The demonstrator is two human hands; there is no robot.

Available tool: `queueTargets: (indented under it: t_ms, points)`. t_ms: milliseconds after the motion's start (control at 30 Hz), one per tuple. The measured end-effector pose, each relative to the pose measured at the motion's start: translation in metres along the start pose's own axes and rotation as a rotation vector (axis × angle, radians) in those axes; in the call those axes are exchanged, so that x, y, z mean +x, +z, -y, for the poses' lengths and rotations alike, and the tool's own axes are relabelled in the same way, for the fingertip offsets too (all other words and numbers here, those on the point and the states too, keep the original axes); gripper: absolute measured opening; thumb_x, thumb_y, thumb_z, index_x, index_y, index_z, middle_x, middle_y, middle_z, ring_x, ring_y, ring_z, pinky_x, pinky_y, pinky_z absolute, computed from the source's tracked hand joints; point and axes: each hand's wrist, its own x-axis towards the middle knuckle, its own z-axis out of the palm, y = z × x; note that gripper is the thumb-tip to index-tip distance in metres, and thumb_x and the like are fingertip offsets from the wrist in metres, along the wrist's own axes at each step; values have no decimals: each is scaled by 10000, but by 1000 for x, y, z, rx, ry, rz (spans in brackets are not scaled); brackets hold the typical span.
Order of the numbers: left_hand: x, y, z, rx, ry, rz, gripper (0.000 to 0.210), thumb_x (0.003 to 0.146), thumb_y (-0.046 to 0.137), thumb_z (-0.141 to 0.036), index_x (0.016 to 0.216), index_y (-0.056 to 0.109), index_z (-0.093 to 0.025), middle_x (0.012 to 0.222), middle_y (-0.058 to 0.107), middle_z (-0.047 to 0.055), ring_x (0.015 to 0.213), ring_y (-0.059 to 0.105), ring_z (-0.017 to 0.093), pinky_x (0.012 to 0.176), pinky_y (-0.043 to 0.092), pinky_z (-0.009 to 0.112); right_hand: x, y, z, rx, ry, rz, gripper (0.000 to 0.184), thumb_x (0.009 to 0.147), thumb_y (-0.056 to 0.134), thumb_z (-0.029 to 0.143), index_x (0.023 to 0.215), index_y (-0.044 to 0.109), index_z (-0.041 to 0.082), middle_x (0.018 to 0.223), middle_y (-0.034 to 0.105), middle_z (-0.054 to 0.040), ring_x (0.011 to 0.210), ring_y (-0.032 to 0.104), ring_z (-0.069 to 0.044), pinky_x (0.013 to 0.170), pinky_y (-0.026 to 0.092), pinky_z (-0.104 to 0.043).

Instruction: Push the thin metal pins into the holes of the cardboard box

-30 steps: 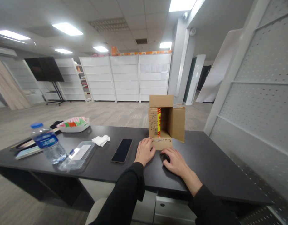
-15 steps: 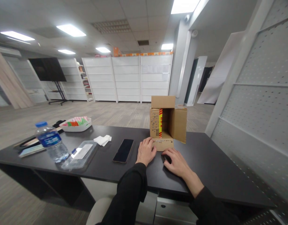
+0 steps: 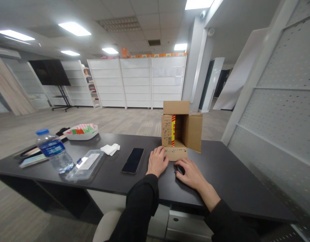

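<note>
A brown cardboard box [image 3: 181, 129] lies on its side at the desk's far edge, its opening toward me and flaps spread. Dark dots mark its left flap, beside a yellow-and-red tape strip, and its lower flap [image 3: 176, 154], which rests on the desk. My left hand [image 3: 158, 162] lies palm down with fingers spread and slightly bent, its fingertips at the left end of that lower flap. To the right, my right hand [image 3: 191, 172] is curved over a black computer mouse [image 3: 180, 169]; the palm hides part of the mouse.
Left of my hands lie a phone [image 3: 133, 160], crumpled white tissue [image 3: 110, 149] and a clear plastic case [image 3: 88, 164]. A water bottle [image 3: 55, 151], notebooks [image 3: 34, 160] and a white basket of colourful packets [image 3: 81, 135] are farther left. A perforated panel [image 3: 278, 111] borders the right side.
The view has tilted down very slightly. Both hands stay in nearly the same places, the right one still over the computer mouse; the cardboard box has not moved on the desk.
</note>
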Motion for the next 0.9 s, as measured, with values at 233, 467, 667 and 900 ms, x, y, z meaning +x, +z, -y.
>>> queueTargets:
  t_ms: [233,467,667,900]
  points:
    - [0,1,0,-6,9,-7,254,893,595,-198,1145,624,-199,1301,640,76,1177,582,242,964,451,397,1,0,0,5,14,6,240,810,580,203,1029,677,217,1080,682,-53,1040,591,-218,917,398,-340]
    - [1,0,0,-9,-3,-3,246,891,601,-196,1135,631,-195,1293,643,77,1168,585,242,959,452,398,2,1,-2,24,10,-8,230,820,570,191,1018,683,210,1062,690,-55,1024,597,-217,919,412,-336]
    - [1,2,1,-1,-6,1,233,906,583,-205,1133,635,-209,1289,646,76,1167,588,242,952,448,391,2,2,-4,43,-3,-41,184,830,567,182,971,682,210,1003,692,-47,979,611,-207,898,429,-328]
    - [3,1,0,4,-6,7,227,909,579,-209,1129,636,-198,1276,654,72,1149,593,244,942,445,394,1,3,-6,43,-10,-53,218,780,577,154,963,685,204,988,685,-54,973,610,-215,899,440,-330]
